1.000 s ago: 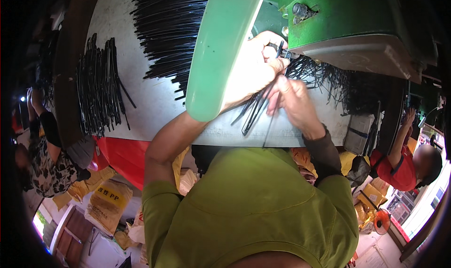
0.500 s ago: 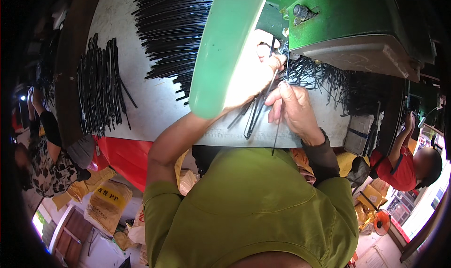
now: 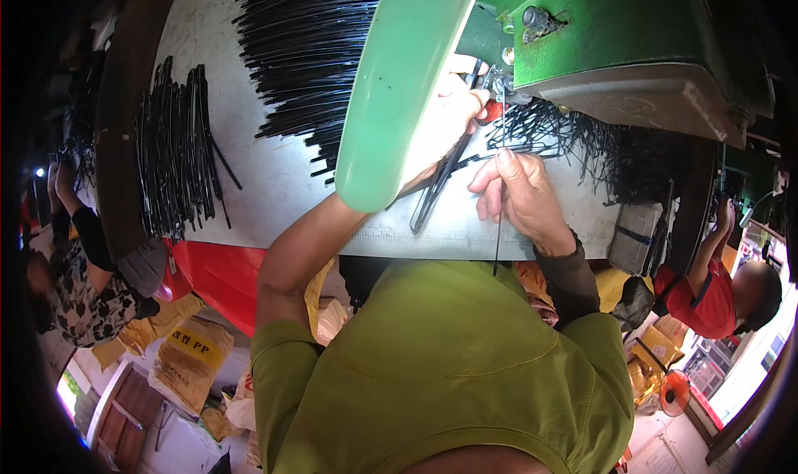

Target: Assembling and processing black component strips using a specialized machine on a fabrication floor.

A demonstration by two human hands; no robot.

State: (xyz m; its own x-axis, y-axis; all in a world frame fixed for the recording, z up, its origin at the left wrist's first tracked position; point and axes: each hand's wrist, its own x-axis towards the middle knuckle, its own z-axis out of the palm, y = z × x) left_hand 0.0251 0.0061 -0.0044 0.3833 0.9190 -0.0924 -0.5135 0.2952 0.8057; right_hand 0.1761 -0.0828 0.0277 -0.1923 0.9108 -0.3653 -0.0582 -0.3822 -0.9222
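Observation:
Under the work light my left hand (image 3: 449, 118) is closed round a few thin black strips (image 3: 434, 193), whose lower ends slant down over the table. Part of that hand is hidden behind a pale green translucent panel (image 3: 399, 91). My right hand (image 3: 529, 195), just to the right, pinches a thin dark rod (image 3: 498, 241) that stands nearly upright in the picture. Its top reaches the small metal parts (image 3: 500, 81) at the foot of the green machine (image 3: 623, 33); whether it touches them I cannot tell. A small red part (image 3: 493, 113) shows beside my left fingertips.
A large spread of black strips (image 3: 307, 58) lies on the metal table (image 3: 208, 25), with a smaller bundle (image 3: 176, 145) further left. Bent black pieces (image 3: 582, 137) heap up under the machine. Two other people (image 3: 715, 295) work at the far sides.
My left hand's strips have swung toward the left, and its fingers have shifted slightly, uncovering the red part. The rod in my right hand has turned more upright.

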